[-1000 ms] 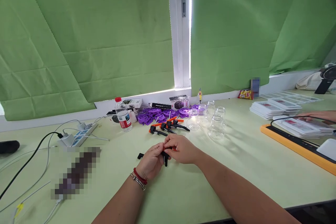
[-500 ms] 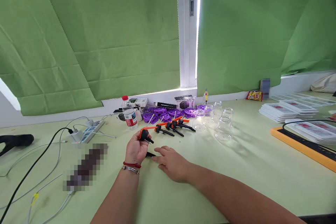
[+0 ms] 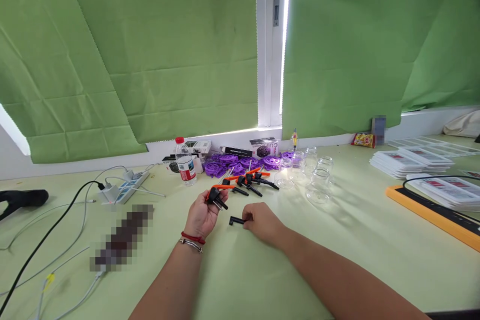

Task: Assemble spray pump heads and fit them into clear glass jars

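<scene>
My left hand (image 3: 202, 217) is palm up, its fingers closed around a black part with an orange lever (image 3: 217, 198); short prongs stick out of its front. My right hand (image 3: 262, 222) pinches the end of a small black rod with a bent tip (image 3: 236, 220), held low over the table in front of the left hand. Beyond both hands lie several similar black-and-orange parts (image 3: 252, 184) with dark stems. Several clear glass jars (image 3: 318, 187) stand to the right of those parts.
Purple plastic rings (image 3: 221, 166) are heaped near the wall beside a red-capped bottle (image 3: 186, 167). At left are a power strip (image 3: 133, 186) and loose cables. Stacked white cards (image 3: 403, 162) and an orange-edged device (image 3: 435, 215) occupy the right.
My right hand has picked up the black rod from the table and moved right with it. The left hand has shifted slightly right, still holding its part.
</scene>
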`<state>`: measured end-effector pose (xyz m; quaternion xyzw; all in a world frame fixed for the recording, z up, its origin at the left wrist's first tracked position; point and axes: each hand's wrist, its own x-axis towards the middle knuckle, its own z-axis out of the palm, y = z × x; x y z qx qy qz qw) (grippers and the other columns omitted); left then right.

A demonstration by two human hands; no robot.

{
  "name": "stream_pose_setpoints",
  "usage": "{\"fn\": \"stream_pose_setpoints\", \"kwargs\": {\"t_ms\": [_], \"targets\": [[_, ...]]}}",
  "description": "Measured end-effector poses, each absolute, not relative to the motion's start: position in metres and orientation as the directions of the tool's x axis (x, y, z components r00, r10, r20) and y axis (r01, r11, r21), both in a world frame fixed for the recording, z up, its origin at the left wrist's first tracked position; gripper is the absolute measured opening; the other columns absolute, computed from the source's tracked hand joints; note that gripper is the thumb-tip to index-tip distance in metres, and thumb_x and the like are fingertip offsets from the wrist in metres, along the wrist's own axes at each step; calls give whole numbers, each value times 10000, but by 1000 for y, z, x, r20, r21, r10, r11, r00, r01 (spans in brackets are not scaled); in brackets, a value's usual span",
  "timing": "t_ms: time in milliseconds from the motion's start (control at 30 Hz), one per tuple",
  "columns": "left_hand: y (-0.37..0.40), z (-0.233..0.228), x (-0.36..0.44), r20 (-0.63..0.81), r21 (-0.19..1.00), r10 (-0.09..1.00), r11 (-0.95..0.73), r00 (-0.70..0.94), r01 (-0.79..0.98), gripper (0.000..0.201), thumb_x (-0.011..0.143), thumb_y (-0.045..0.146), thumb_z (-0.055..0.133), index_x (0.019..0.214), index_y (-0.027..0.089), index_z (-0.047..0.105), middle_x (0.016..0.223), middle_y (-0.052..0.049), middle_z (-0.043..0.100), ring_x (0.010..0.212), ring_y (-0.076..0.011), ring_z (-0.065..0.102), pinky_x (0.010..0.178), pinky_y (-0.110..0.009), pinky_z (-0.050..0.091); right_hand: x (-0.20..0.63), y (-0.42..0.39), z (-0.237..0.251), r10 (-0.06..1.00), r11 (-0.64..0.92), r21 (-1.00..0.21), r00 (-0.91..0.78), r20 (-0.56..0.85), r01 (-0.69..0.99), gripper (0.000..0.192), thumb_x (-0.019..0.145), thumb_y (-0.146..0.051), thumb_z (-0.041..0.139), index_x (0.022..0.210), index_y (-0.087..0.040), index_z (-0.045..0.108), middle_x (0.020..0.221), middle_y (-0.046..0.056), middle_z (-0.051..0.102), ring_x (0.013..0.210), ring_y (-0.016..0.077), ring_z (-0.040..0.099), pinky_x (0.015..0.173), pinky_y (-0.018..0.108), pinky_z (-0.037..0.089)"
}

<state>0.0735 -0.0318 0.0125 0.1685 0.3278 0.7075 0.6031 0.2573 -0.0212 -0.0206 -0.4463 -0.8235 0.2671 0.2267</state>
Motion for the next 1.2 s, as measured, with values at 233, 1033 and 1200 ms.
{"fn": "stream_pose_setpoints", "kwargs": {"t_ms": [233,1033,1200], "targets": [[-30,6,75,-100,734,968,-83,-228,-674,212,847,132,401,870,53,596,814,-178,686,861,-268,677,793,-451,556,258,-19,-27,876,408,-776,-446,184,481,283,721,-105,548,980,-151,650,877,60,656,739,155,593,679,257,449],[-42,6,93,-65,678,991,-43,-118,-734,219,877,185,414,903,102,616,942,-147,683,1025,-258,624,872,-430,516,256,-18,-26,844,455,-841,-444,302,292,171,725,-73,468,799,-173,584,766,4,522,661,126,517,633,256,414],[-44,7,96,-40,698,987,-83,-154,-712,208,863,187,443,911,108,630,947,-130,684,1018,-248,626,875,-407,513,256,-16,-28,837,457,-844,-456,302,280,188,720,-63,449,786,-172,587,791,6,506,646,117,529,621,254,429]]}}
